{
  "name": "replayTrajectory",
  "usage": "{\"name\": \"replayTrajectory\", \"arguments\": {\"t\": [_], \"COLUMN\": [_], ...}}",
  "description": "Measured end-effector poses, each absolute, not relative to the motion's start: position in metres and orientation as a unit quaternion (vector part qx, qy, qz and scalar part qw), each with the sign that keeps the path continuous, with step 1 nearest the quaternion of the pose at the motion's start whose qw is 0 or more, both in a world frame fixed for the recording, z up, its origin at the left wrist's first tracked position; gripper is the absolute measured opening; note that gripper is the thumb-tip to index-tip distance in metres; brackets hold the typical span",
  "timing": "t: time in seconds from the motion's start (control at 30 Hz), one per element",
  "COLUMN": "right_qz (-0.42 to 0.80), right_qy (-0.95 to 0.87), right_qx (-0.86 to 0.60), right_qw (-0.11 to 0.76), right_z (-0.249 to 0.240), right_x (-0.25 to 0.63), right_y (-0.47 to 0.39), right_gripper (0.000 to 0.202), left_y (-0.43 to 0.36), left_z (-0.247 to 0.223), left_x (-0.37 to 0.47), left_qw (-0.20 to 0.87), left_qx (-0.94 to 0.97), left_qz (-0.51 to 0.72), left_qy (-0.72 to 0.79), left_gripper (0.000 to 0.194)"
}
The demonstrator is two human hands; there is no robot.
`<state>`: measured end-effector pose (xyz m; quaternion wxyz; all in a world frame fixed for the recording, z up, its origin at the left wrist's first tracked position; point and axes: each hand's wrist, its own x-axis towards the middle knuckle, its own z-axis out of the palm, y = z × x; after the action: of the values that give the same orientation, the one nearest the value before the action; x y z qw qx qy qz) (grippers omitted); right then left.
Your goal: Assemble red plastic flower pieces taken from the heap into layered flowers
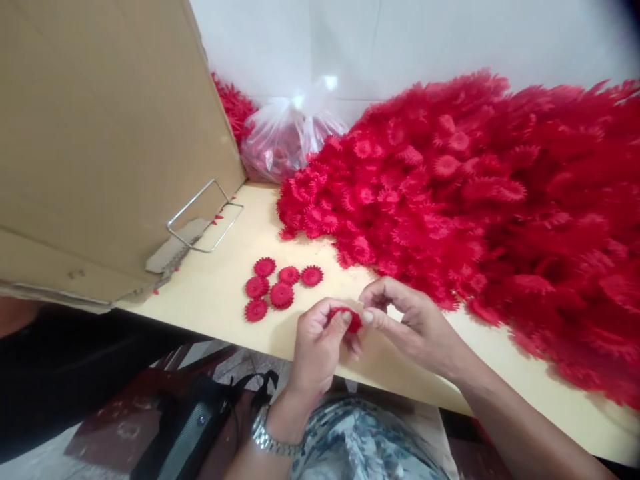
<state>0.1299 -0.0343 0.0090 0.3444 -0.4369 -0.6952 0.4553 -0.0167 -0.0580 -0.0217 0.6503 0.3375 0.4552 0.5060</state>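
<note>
Near the table's front edge, my left hand pinches a red toothed flower piece between thumb and fingers. Just to its right is my right hand, with thumb and forefinger drawn together at the piece's edge. What lies between those fingertips is too small to make out. Left of my hands, several round red flower pieces with toothed rims lie in a small group on the pale yellow tabletop.
A large heap of red flower pieces covers the table's back and right. Behind stands a tied clear plastic bag of red pieces. A cardboard panel and bent wire frame are at left. Another person's dark sleeve shows lower left.
</note>
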Motion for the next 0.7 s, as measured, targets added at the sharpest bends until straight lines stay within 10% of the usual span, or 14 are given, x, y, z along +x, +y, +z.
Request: {"name": "replayTrajectory", "arguments": {"t": [0.33,0.7], "right_qz": [0.348,0.425], "right_qy": [-0.748,-0.717], "right_qx": [-0.449,-0.436], "right_qw": [0.345,0.339], "right_z": [0.010,0.014], "right_x": [0.120,0.120], "right_y": [-0.043,-0.042], "right_gripper": [0.015,0.018], "left_y": [-0.059,-0.062], "left_z": [-0.026,-0.023], "left_x": [-0.012,-0.022], "left_qw": [0.584,0.647], "left_qx": [0.356,0.442], "left_qz": [0.526,0.474], "left_qy": [0.505,0.401], "left_gripper": [0.047,0.025]}}
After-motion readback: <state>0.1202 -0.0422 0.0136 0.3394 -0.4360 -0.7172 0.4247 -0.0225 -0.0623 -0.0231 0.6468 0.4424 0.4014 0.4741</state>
